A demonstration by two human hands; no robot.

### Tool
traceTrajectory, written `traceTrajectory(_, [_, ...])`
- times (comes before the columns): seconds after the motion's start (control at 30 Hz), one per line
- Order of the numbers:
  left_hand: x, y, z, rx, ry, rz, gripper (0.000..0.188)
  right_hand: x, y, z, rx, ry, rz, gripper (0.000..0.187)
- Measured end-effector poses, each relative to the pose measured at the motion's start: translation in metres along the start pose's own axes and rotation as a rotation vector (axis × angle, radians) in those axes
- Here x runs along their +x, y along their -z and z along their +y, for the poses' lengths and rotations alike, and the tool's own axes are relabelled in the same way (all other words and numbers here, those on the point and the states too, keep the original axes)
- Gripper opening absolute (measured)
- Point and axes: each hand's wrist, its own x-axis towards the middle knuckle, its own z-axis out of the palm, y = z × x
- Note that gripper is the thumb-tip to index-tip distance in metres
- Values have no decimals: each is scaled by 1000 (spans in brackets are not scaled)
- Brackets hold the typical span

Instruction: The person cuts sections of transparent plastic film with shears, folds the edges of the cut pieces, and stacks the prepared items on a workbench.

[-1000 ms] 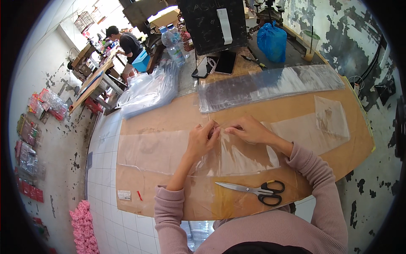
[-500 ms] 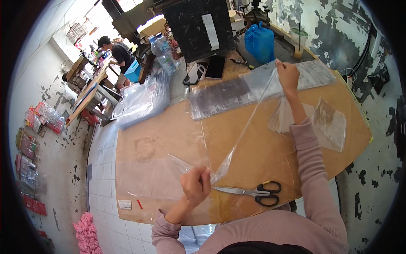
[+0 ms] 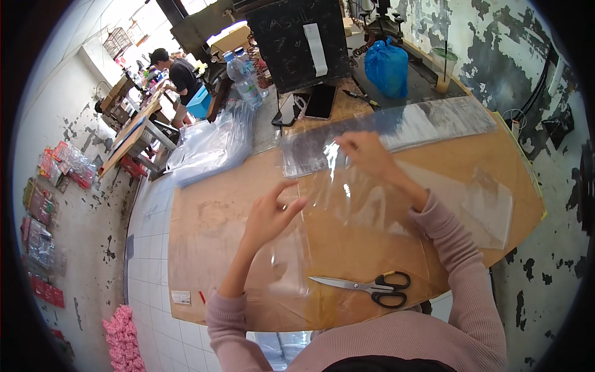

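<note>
My left hand [image 3: 271, 217] is raised over the middle of the brown table [image 3: 217, 260], fingers and thumb apart, holding nothing. Farther right, my right hand [image 3: 373, 160] pinches the upper edge of a clear plastic sheet [image 3: 347, 201], which spreads below it across the tabletop; its outline is hard to make out. Scissors [image 3: 372, 286] with black handles lie near the front edge, blades pointing left. Beyond my hands, a long strip-shaped stack of clear plastic [image 3: 427, 127] lies across the table. Another clear plastic piece [image 3: 486, 211] rests by my right forearm.
A pile of clear plastic bags [image 3: 214, 146] lies at the far left. Behind stand water bottles [image 3: 243, 80], a dark phone [image 3: 320, 101], a black panel [image 3: 297, 46], a blue bag [image 3: 386, 68] and a drink cup [image 3: 444, 68]. A person [image 3: 183, 77] works at another table.
The plastic, stretched as a thin diagonal strip between my hands, now hangs spread out. My left hand has let go and moved up; my right hand has come down and left.
</note>
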Motion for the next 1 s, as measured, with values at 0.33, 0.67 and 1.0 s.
traceTrajectory(0.33, [41,-45,-48,-346,-8,19,21,-137,110,41,-972,164,-167,88])
traceTrajectory(0.67, [70,-16,-45,-441,-98,63,16,-224,207,67,-1115,-567,419,26])
traceTrajectory(1.0, [159,-1,-132,-194,-64,447,18,-72,345,204,-306,-382,911,30])
